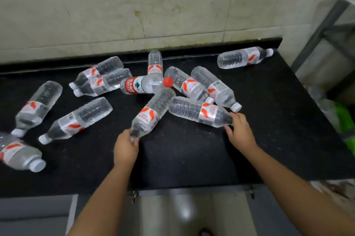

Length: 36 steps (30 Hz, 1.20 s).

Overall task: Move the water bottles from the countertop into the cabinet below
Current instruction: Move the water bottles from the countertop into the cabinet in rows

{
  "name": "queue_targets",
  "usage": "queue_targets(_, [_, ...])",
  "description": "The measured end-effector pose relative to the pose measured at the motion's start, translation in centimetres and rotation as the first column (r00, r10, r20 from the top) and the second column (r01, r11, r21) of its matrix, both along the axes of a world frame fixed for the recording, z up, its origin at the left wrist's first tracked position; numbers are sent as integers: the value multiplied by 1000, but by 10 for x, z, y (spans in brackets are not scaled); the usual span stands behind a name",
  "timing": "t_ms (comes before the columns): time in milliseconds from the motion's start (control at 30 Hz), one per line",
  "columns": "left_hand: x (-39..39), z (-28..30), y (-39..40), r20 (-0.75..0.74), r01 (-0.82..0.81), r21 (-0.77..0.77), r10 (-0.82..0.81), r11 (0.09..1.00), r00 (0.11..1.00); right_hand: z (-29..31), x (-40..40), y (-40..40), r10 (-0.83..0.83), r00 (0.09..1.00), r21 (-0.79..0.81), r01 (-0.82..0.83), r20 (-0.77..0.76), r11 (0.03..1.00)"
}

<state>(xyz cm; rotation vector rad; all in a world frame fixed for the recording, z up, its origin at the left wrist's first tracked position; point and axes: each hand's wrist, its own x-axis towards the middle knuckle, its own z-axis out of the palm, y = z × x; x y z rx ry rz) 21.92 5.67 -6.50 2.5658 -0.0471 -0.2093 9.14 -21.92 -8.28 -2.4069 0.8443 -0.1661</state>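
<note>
Left hand: fingers curled round the neck end of a clear plastic water bottle with a red-and-white label, which lies tilted on the black stone countertop, its base pointing away from the hand toward the wall.

Right hand: fingers and thumb wrapped about the cap end of a second clear plastic bottle with a red-and-white label, lying on its side, its base reaching toward the left hand's bottle and close to it.

Just beyond the right hand: two more clear labelled bottles, side by side, white caps toward the hand.

Beyond the left hand: a clear bottle with a red cap and red-and-green label, lying crosswise; behind it another clear bottle pointing at the wall.

Left of the left hand: six clear bottles on their sides, among them a touching pair farther back and one blurred bottle at the picture's edge.

Far beyond the right hand, near the counter's back corner: a single clear bottle, well apart from the others.

Below both forearms: pale grey cabinet fronts under the counter edge; whether they stand open cannot be told.
</note>
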Motion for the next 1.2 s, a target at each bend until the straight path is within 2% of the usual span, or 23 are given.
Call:
queue_targets(200, [7, 3, 4, -106, -32, -55, 26, 998, 994, 5, 0, -6, 28, 999, 45, -29, 27, 999])
queue_targets(300, [1, 2, 4, -114, -38, -125, 24, 991, 993, 6, -4, -6, 33, 999, 73, -34, 13, 997])
queue_targets(467, [-31, 8, 0, -84, 55, -168, -70, 984, 994, -2, -31, 27, -21, 998, 59, 17, 58, 998])
queue_targets(633, [-77, 16, 45, 0, 129, -187, -132, 974, 991, 8, -82, 84, -114, 940, -109, 157, 323, 982])
queue_targets(767, [-116, 39, 94, 129, 213, -130, -196, 968, 972, 47, -124, 130, 35, 883, -331, 138, 467, 934])
queue_targets(867, [-144, 68, 125, 272, 375, -30, -353, 927, 895, 83, -147, 165, 126, 859, -408, 102, 496, 907])
queue_targets(933, [-158, 91, 136, 378, 461, 24, -435, 887, 817, 110, -157, 186, 109, 871, -401, 106, 478, 910])
queue_targets(1000, [-166, 113, 137, 434, 478, 37, -445, 878, 783, 136, -163, 201, 19, 924, -342, 123, 383, 931])
queue_targets(1100, [-173, 134, 134, 382, 454, 94, -453, 886, 805, 159, -171, 211, -20, 995, -239, 42, 95, 970])
queue_targets(1200, [-188, 128, 135, 265, 480, 192, -516, 856, 814, 152, -183, 225, 24, 998, -74, -28, -62, 997])
